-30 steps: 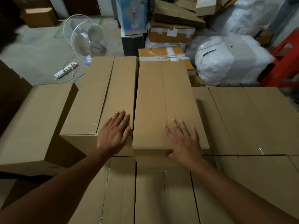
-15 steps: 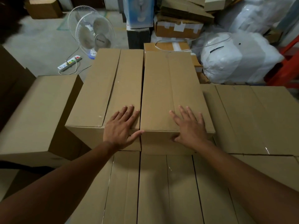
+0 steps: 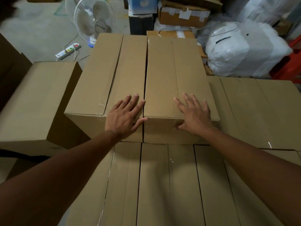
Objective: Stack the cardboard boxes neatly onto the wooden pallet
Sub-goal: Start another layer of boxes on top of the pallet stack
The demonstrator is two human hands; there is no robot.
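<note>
Left hand [image 3: 124, 117] is lying flat, fingers straight, on the left top box [image 3: 105, 75]. Right hand [image 3: 195, 115] is pressing flat on the right top box [image 3: 172, 75], thumb over its near edge. Boxes are touching side by side.

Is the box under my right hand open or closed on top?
Closed: the box has top flaps lying flat, meeting at a seam, under the right hand.
</note>
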